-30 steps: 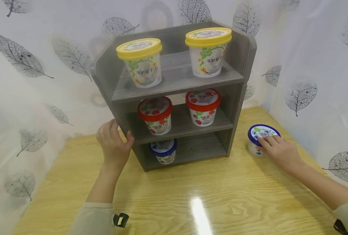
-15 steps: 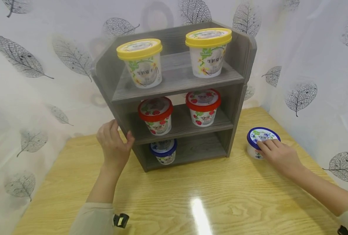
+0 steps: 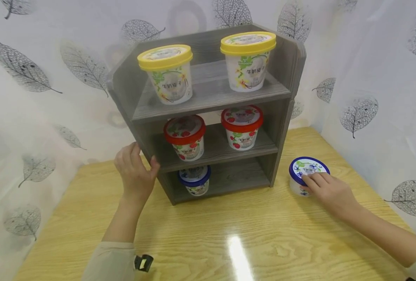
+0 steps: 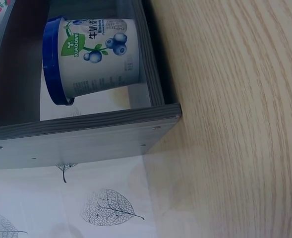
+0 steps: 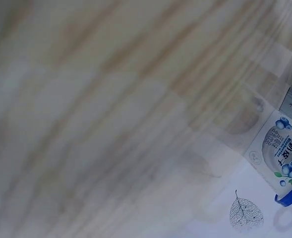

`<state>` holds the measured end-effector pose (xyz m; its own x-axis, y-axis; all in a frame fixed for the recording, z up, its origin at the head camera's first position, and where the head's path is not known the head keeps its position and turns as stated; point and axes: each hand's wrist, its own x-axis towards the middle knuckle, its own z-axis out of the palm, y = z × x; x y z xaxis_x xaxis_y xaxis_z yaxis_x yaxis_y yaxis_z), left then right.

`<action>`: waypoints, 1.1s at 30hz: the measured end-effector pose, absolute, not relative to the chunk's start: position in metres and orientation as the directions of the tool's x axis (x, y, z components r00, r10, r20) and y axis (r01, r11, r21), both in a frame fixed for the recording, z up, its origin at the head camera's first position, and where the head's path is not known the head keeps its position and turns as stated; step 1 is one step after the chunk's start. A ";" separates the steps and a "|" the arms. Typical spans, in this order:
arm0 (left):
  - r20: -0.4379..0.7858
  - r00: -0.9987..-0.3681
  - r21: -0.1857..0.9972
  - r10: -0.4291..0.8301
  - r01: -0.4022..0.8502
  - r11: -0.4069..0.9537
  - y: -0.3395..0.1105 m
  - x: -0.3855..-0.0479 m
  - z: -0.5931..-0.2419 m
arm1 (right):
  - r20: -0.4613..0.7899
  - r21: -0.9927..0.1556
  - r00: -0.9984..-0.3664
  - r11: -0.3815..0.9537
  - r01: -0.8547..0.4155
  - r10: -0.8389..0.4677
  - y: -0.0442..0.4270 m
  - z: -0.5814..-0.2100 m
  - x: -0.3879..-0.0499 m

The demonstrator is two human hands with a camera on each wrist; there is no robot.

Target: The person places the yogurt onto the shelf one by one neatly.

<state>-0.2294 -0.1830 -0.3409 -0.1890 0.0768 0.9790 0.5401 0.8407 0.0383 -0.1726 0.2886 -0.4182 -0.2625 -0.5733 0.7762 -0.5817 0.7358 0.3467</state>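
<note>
In the head view my left hand [image 3: 134, 171] holds the left side panel of a grey wooden shelf [image 3: 213, 103], thumb at the front edge and fingers on the outer side. To the shelf's right, my right hand [image 3: 330, 193] grips a blue-lidded tub [image 3: 300, 187] by its lid rim, close above or on the table. The right wrist view shows this tub [image 5: 280, 153] at its right edge, with blueberries printed on its side. Another blue-lidded tub [image 3: 198, 189] stands at the left of the bottom shelf, also seen as a blueberry tub [image 4: 98, 57] in the left wrist view.
Two yellow-lidded tubs, a left one [image 3: 172, 84] and a right one [image 3: 248, 72], stand on the top shelf. The middle shelf bears two red-lidded tubs, one left [image 3: 189, 150] and one right [image 3: 243, 139]. Leaf-patterned cloth [image 3: 67, 117] walls the wooden table [image 3: 208, 234].
My right hand has brought the blue-lidded tub a little leftward and nearer to me, towards the shelf's front right. The left hand stays on the shelf.
</note>
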 end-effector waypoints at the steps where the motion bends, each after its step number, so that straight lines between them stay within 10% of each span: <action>1: 0.979 -0.188 0.039 0.075 0.540 0.841 -0.183 -0.230 -0.341 | 0.779 0.346 -0.257 0.734 -0.585 -0.572 0.288 -0.418 -0.172; 33: 0.982 -0.172 0.028 0.077 0.534 0.845 -0.183 -0.230 -0.341 | 0.809 0.326 -0.183 0.685 -0.651 -0.559 0.270 -0.419 -0.163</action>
